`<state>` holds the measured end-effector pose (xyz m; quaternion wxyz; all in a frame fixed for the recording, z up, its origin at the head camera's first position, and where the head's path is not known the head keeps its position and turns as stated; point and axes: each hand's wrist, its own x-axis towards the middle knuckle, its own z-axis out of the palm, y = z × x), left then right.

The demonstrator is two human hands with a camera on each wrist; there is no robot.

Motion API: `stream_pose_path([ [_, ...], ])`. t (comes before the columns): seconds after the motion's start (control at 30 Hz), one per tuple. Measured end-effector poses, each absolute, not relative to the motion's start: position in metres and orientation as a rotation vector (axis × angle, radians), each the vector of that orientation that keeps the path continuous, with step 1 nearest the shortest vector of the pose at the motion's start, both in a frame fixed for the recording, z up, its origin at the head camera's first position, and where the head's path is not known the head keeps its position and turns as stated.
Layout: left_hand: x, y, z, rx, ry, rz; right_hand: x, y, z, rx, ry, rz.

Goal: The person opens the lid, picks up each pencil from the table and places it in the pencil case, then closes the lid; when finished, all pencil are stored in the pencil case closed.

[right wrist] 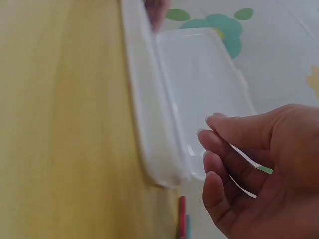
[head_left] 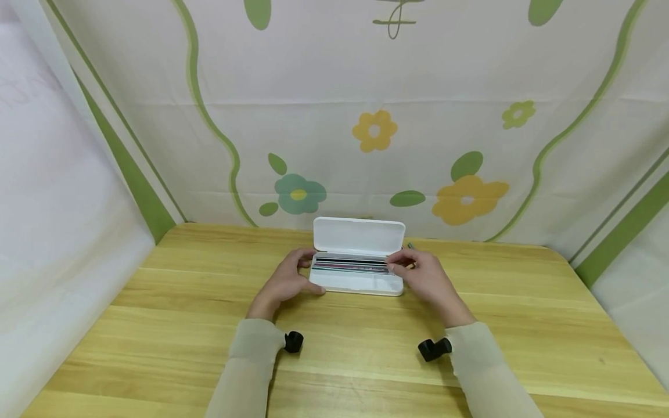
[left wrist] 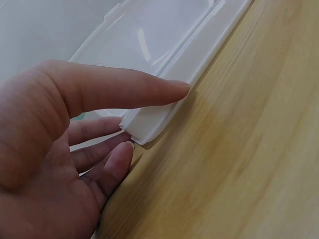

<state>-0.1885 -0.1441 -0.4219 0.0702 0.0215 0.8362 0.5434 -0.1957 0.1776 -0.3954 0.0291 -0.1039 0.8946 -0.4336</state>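
Note:
A white pencil case (head_left: 355, 284) lies on the table with its lid (head_left: 359, 236) raised at the back. Several dark, pink and green pencils (head_left: 347, 265) lie lengthwise inside. My left hand (head_left: 286, 281) holds the case's left end. Its thumb (left wrist: 159, 91) rests across the front edge, the other fingers around the end. Over the right end of the case is my right hand (head_left: 427, 277). In the right wrist view its fingers (right wrist: 217, 194) are loosely curled, thumb near the index fingertip, and no held thing shows between them.
Just beyond the case's right end lie a red pencil-like stick (right wrist: 182, 216) and a teal one (right wrist: 188, 226). The wooden table (head_left: 334, 360) meets a flower-printed cloth (head_left: 324, 133) behind the case. More cloth hangs at both sides.

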Motion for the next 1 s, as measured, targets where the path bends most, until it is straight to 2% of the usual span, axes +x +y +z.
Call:
stream_pose_path([
  [0.4,-0.186,-0.145,-0.423,0.070,2.526,1.624,-0.170,0.208,-0.374,-0.215,2.705,-1.423],
  [1.0,-0.187,-0.144,-0.422,0.074,2.531,1.622,-0.136,0.279,-0.405,0.041,2.630,-1.436],
])
